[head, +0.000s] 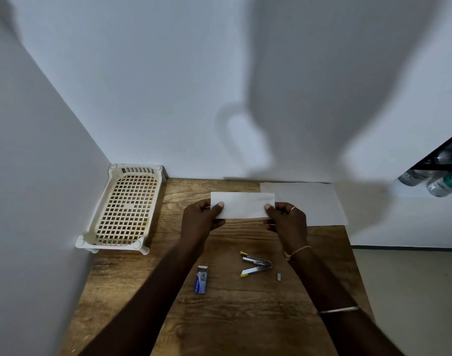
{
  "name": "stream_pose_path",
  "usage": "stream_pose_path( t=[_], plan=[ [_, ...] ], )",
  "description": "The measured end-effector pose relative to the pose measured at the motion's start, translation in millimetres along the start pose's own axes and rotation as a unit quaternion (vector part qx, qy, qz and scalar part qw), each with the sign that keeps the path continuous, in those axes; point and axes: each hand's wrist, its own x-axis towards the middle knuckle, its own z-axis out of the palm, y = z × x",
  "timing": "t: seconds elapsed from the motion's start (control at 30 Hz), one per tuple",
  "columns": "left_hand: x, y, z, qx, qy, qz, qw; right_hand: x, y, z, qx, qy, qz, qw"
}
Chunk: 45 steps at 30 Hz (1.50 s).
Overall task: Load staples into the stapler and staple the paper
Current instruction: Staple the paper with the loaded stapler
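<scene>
Above the wooden table (245,317), the left hand (199,222) and right hand (287,222) pinch opposite ends of one folded white paper (242,204), thumbs on top. One metal stapler (255,263) lies hinged open below, beside one small staple strip (279,276) and one blue staple box (201,280). One flat sheet (312,204) and one lattice plastic tray (124,209) rest farther back.

Dim, cool light; big soft shadow on wall (322,86); wide-angle warp at edges, slight softness.

Bare forearms; right hand (287,222) wears ring, thread band, bangle
</scene>
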Motion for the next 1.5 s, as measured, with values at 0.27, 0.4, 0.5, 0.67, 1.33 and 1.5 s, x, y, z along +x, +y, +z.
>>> stream_pose_path(
  t=[0.27, 0.4, 0.5, 0.67, 1.33, 1.5],
  plan=[
    [38.5, -49.1, -4.1, 0.097, 0.024, -0.074, 0.992, 31.7, 53.6, -2.0, -0.170, 0.023, 0.033, 0.985],
    [50.7, -68.1, -6.9, 0.162, 0.053, -0.083, 0.982, 42.6, 65.5, 1.0, -0.208, 0.018, 0.043, 0.977],
    [54.2, -78.7, -10.2, 0.245, 0.072, -0.055, 0.965, 47.8, 72.3, 3.7, -0.240, 0.019, 0.035, 0.970],
    [53.7, -83.4, -14.6, 0.342, 0.081, 0.003, 0.936, 49.4, 80.8, 7.6, -0.314, 0.021, -0.006, 0.949],
    [24.1, -73.6, -5.8, 0.541, 0.048, 0.223, 0.810, 24.9, 64.7, 8.6, -0.488, -0.013, -0.178, 0.855],
    [-0.6, -92.9, 0.9, 0.651, -0.111, 0.266, 0.702, 1.4, 67.6, 25.1, -0.591, -0.164, -0.239, 0.753]
  ],
)
